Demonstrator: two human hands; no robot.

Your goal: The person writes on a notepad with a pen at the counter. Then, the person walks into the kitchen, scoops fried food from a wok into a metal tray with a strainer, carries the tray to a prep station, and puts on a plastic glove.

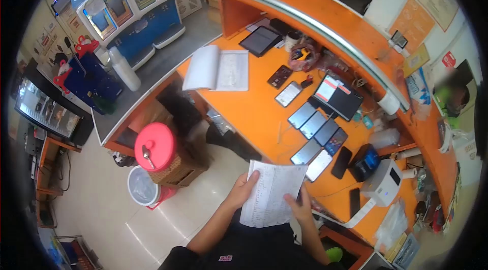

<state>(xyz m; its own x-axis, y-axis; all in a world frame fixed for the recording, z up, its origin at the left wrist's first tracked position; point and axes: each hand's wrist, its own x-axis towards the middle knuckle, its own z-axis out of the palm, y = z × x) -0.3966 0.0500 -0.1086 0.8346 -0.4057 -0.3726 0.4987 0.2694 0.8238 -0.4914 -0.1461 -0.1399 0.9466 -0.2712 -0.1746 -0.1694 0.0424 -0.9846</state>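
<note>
Two hands were on the paper (pixel 274 196) when I checked the feed from my end. Left hand (pixel 242 192) was partly closed, gripping the paper's left edge, thumb on the front, fingers mostly hidden behind. Right hand (pixel 301 208) had the other edge, thumb on the page too. It was held up just beside the orange desk (pixel 244 112), with phones (pixel 302 115) near it and an open notebook (pixel 234 69) farther off.

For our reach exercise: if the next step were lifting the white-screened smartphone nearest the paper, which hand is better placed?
Probably the right hand: it grips the edge of the paper nearer that white-screened smartphone. The left hand, farther off, could likely support the paper alone.
</note>
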